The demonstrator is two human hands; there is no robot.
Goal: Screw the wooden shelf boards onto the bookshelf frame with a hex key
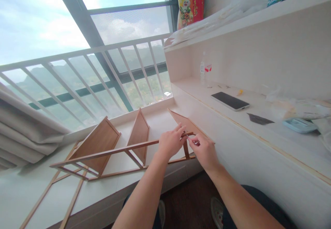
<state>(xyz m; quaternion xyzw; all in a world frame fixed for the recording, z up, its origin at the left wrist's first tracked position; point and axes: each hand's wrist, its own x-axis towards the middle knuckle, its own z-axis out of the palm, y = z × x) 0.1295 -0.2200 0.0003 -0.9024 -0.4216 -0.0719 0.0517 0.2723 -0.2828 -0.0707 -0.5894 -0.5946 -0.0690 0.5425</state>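
A brown wooden shelf unit (pixel 103 156) lies on its side on a white ledge, with three shelf boards held between its rails. My left hand (pixel 170 141) is closed around the upper rail near its right end, beside the rightmost shelf board (pixel 190 124). Just right of it, my right hand (pixel 205 149) pinches a small, thin metal tool (pixel 188 138). The tool's tip meets the rail close to my left fingertips; its exact kind is hard to make out. Part of the joint is hidden behind my fingers.
Another wooden frame (pixel 71 201) lies at the left near a grey curtain (pixel 28 132). White railings (pixel 88 67) stand before the window. On the desk (pixel 258 146) at right are a phone (pixel 230 101), a bottle (pixel 202 70), a blue item (pixel 300 125) and plastic wrapping.
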